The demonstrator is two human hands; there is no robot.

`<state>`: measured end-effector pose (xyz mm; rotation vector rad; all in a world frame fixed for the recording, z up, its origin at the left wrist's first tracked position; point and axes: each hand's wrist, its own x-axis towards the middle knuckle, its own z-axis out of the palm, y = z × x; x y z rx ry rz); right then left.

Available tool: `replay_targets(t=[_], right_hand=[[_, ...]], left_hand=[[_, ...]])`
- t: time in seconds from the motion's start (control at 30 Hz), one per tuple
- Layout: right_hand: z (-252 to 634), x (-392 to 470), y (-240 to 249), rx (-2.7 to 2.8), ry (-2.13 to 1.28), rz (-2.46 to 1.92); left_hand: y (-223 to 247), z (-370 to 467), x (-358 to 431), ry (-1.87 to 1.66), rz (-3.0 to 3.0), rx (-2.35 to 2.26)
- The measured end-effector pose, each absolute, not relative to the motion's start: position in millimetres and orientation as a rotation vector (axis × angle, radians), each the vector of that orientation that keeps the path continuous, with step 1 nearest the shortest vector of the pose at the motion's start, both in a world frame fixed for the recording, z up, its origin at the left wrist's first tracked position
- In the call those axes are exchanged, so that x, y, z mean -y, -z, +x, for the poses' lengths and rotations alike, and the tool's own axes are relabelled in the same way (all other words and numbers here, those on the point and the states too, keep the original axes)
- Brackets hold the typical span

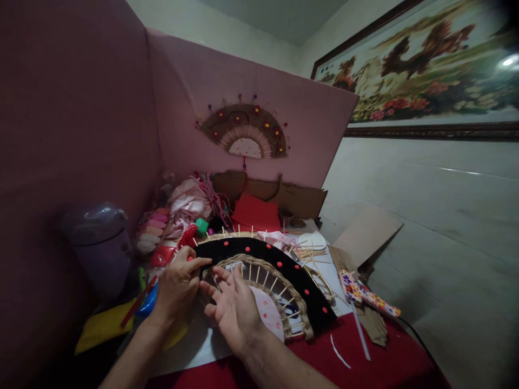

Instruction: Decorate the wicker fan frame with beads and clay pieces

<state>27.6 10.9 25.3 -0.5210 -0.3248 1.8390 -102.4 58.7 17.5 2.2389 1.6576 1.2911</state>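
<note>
A fan-shaped craft piece point(264, 257) lies on the table, with a black band carrying red dots, a braided cord edge, thin sticks and a pink dotted half circle. My left hand point(179, 281) is at the left end of the black band, its fingers bent and pressed on the band's edge; what lies under its fingertips is hidden. My right hand point(232, 308) is palm up over the left part of the braided cord, fingers spread and slightly curled, with nothing visible held in it.
A similar brown fan point(251, 125) hangs on the pink board. Behind the work lie red sheets point(256, 212) and pink fabric point(190, 200). A lidded bin point(101, 254) stands left. Glue stick point(360, 329), cardboard point(371, 232) and a floral cloth point(368, 294) are right.
</note>
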Motion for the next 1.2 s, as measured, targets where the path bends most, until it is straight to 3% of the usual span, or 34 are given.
replay_targets(t=[0.4,0.73,1.2], right_hand=[[27.0,-8.7,-26.4,0.358,-1.836,-0.497],[27.8,-8.0,-26.5,0.393,-1.797,-0.465],[21.1,-4.3,-23.7,0.431,-1.786,-0.511]], left_hand=[[-17.7,-103.8,-54.7,-1.161,2.382,-1.788],[-22.8,-102.0,-61.1,-1.584,1.954,-1.471],[-26.2,-100.2,-59.0,-1.286,2.117,-1.69]])
